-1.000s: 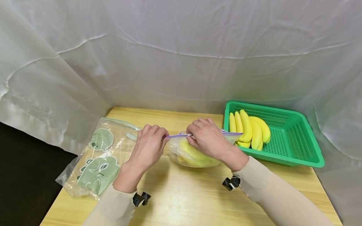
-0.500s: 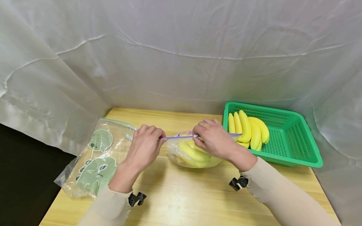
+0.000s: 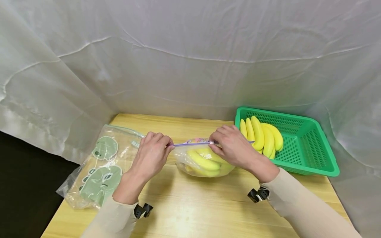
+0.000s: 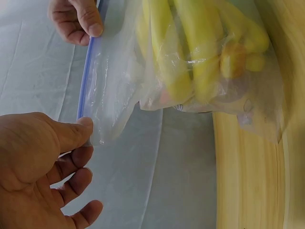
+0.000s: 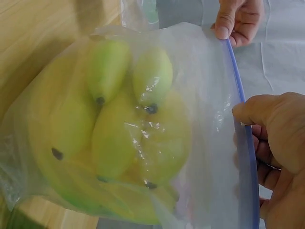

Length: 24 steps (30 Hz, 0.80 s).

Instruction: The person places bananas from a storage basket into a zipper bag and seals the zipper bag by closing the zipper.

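Observation:
A clear zip bag (image 3: 182, 154) with a purple zip strip (image 3: 194, 144) stands on the table, strip uppermost. Yellow bananas (image 5: 114, 143) with dark tips fill its lower part. My left hand (image 3: 151, 153) pinches the left end of the strip between thumb and forefinger; its other fingers are loosely bent in the left wrist view. Farther right, my right hand (image 3: 233, 148) pinches the strip with its thumb on the near face, at a small white piece that looks like the slider. The strip's right end is partly behind that hand.
A green basket (image 3: 322, 145) stands at the back right, with more bananas (image 3: 269, 142) at its left side. On the left, a clear bag with green frog prints (image 3: 102, 185) lies flat over the table's edge. A pale curtain (image 3: 190, 82) hangs behind.
My right hand has slid to the right along the zip strip, and the white piece has moved with it. The left hand keeps its pinch at the left end, shifting slightly left.

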Tool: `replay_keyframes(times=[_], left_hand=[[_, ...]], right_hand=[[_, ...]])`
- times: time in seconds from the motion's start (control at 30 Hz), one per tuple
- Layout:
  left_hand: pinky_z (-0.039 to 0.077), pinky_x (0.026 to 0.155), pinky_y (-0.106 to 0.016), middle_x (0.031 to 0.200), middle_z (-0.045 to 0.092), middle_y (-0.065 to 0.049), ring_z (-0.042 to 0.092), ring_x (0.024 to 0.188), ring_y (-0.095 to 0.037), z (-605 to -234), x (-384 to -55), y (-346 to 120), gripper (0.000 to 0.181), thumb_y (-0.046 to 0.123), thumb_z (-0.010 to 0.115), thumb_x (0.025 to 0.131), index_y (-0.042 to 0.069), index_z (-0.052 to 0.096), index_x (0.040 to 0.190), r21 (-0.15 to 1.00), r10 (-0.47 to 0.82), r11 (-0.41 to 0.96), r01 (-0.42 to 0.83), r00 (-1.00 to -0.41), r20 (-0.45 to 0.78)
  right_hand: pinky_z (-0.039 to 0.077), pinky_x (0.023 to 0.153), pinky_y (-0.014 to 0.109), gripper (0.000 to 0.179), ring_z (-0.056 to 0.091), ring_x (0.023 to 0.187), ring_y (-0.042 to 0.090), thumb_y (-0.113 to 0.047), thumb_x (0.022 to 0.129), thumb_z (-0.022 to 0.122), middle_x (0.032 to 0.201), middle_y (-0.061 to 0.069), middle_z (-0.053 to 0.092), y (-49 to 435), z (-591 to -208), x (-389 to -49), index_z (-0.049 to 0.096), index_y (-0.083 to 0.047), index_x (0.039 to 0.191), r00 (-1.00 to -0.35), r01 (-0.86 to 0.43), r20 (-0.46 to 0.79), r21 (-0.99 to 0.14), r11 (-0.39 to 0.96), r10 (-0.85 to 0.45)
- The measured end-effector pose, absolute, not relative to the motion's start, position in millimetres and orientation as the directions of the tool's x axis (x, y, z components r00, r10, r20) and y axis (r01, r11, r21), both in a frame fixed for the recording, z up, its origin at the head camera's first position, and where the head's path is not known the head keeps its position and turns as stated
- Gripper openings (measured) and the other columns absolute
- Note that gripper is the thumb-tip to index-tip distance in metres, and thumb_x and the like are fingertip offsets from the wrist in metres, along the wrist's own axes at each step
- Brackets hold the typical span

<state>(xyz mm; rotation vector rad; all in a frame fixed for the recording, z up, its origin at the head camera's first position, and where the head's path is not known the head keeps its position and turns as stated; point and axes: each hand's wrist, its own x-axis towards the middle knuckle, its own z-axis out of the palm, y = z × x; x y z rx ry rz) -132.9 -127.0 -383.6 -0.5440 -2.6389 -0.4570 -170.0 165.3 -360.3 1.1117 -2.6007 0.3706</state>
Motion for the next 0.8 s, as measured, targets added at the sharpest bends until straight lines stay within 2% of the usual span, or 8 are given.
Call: replay_keyframes(times=[0.27,0.47,0.8], left_hand=[[0.045,0.086,-0.046,0.095,0.072,-0.002,0.057,0.095,-0.029,-383.4,-133.3,-130.7,0.007,0.021,0.074,0.099,0.014,0.072,0.097,0.208,0.314,0.870,0.447,-0.828,0.465],[0.045,0.084,-0.044,0.094,0.072,-0.002,0.058,0.094,-0.029,-384.4,-133.2,-131.8,0.008,0.021,0.075,0.099,0.014,0.073,0.098,0.209,0.317,0.868,0.450,-0.827,0.464],[0.043,0.080,-0.043,0.094,0.072,-0.002,0.057,0.094,-0.029,-383.1,-133.4,-133.2,0.008,0.022,0.075,0.098,0.014,0.072,0.097,0.211,0.305,0.875,0.436,-0.834,0.460]], right_hand=[[0.045,0.086,0.045,0.018,0.065,0.102,0.026,-0.026,0.102,0.069,0.102,0.004,0.074,170.8,-359.6,-170.6,0.074,-0.009,0.105,-0.655,-0.742,0.337,-0.117,0.660,-0.676],[0.045,0.089,0.046,0.013,0.064,0.104,0.025,-0.023,0.101,0.070,0.103,0.002,0.073,184.8,-360.5,-169.9,0.073,-0.011,0.105,-0.663,-0.738,0.333,-0.137,0.661,-0.671],[0.041,0.086,0.043,0.009,0.062,0.097,0.022,-0.020,0.099,0.074,0.100,-0.001,0.072,208.5,-356.3,-171.1,0.073,-0.012,0.104,-0.664,-0.735,0.348,-0.139,0.664,-0.662]])
